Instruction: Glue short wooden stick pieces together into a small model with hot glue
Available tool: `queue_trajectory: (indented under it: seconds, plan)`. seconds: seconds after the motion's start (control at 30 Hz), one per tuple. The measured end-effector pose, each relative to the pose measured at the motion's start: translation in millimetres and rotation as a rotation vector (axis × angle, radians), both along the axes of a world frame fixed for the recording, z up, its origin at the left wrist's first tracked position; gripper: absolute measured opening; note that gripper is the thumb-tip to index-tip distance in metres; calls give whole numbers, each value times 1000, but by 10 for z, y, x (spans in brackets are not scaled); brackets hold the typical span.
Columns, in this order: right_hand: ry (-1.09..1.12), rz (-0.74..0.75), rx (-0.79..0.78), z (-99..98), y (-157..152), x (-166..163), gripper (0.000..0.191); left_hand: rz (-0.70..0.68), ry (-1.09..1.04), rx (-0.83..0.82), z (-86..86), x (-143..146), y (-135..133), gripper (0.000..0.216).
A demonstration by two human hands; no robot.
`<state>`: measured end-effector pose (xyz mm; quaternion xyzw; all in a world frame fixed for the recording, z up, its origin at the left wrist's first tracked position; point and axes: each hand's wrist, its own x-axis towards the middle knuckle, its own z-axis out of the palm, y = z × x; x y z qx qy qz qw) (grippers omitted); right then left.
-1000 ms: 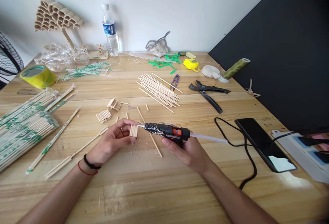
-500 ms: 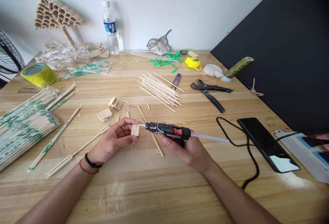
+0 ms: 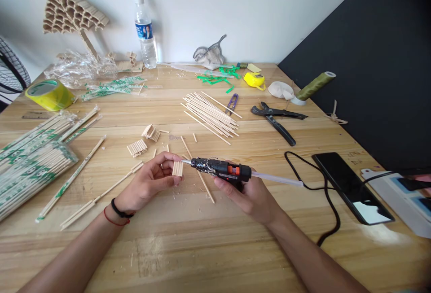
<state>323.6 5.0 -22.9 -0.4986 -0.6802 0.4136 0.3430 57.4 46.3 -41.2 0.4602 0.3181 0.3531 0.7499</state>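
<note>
Between the thumb and fingers of my left hand [image 3: 151, 177] is a small panel of short wooden sticks [image 3: 178, 168] set side by side. My right hand [image 3: 247, 196] is wrapped round a black glue gun [image 3: 220, 169], whose metal nozzle points left and meets the panel's upper edge or lies just by it. From the gun's back a clear glue stick [image 3: 278, 178] sticks out. Under the gun a long wooden stick [image 3: 204, 183] lies on the table. Two small stick pieces, a flat panel [image 3: 137, 148] and a stacked block [image 3: 151, 133], rest beyond my left hand.
A pile of wooden sticks [image 3: 212, 118] lies mid-table beside purple snips [image 3: 231, 103] and black cutters [image 3: 278, 122]. Wrapped stick packs [image 3: 37, 172] are on the left. A phone [image 3: 350, 187], a black cable [image 3: 332, 212] and a power strip [image 3: 397, 203] sit at right. A bottle [image 3: 145, 37] stands behind.
The camera view has shifted slightly. Both hands, the stick panel and the glue gun keep nearly the same places, with the nozzle still at the panel's upper edge.
</note>
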Motion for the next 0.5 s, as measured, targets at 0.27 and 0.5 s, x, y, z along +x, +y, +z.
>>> queue_trajectory:
  seconds: [0.27,0.5]
  plan:
    - [-14,31,-11,1,4,1,30,-4,3,-4,-12,0,3,38]
    - [25,61,-41,0,-1,-16,28,-19,36,28,-21,-1,5,38]
